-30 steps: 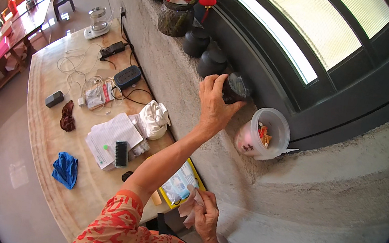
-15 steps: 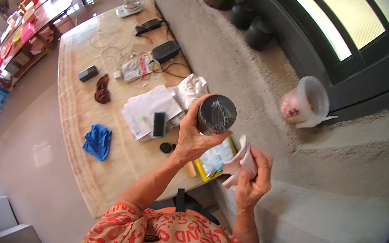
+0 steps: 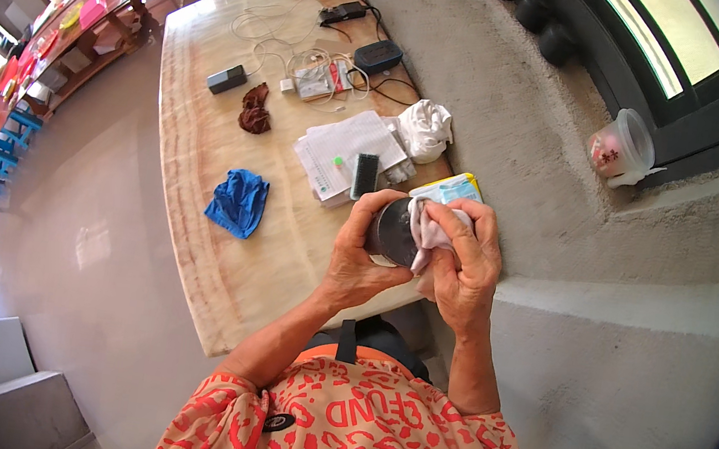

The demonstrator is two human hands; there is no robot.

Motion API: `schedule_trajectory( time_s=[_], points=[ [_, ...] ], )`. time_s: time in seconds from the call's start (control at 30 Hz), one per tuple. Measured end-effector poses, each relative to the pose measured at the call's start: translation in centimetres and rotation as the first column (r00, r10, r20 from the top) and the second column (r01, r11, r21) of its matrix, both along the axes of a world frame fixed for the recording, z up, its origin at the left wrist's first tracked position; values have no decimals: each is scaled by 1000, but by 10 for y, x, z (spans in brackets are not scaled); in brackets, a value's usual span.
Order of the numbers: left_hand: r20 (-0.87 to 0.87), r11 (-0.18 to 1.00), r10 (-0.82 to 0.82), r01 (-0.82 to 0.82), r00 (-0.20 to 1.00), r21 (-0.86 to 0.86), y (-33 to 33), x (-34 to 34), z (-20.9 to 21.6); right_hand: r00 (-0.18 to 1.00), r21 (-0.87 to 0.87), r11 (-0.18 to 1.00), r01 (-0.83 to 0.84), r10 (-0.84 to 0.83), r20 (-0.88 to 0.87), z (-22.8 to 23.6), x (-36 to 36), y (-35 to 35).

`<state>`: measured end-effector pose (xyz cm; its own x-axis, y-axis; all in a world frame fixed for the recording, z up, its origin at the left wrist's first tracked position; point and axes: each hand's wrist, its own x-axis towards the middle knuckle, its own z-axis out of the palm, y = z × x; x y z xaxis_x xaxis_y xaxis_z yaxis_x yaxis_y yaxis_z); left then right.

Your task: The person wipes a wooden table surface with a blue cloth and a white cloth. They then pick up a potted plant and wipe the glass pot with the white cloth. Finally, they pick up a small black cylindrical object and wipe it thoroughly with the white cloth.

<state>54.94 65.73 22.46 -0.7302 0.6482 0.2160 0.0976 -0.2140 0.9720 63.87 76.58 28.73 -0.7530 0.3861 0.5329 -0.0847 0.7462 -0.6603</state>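
Observation:
My left hand (image 3: pixel 359 257) is wrapped round a dark cylindrical canister (image 3: pixel 393 229), held tilted above the near right corner of the table. Bunched in my right hand (image 3: pixel 467 272) is a pale pink cloth (image 3: pixel 428 231), pressed against the canister's end. The cloth and fingers hide much of that end. Just beyond my hands lie a black-bristled brush (image 3: pixel 365 175), white papers (image 3: pixel 332 158) and a yellow-edged pack (image 3: pixel 457 186). A crumpled blue cloth (image 3: pixel 237 203) rests on the table to the left.
On the table (image 3: pixel 197 137) also lie a brown cloth (image 3: pixel 255 109), a white cloth (image 3: pixel 425 130), a small grey box (image 3: pixel 226 79), tangled cables (image 3: pixel 309 61) and a dark blue case (image 3: pixel 378 56). A wall runs along the right, with a clear plastic tub (image 3: pixel 625 144) on its ledge.
My right hand has brought the pink cloth leftward onto the canister's end. The canister has tipped over in my left hand. The view has shifted, so the table sits farther right.

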Motion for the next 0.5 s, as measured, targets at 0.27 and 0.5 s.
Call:
schedule_trajectory(
  time_s=[0.27, 0.5],
  points=[
    [-162, 997, 11, -23, 987, -69, -68, 13, -1, 985, 186, 967, -175, 169, 46, 5, 26, -76],
    [-74, 999, 3, -7, 997, -51, -104, 30, 3, 979, 176, 963, -202, 205, -1, 3, 24, -113]
  ],
)
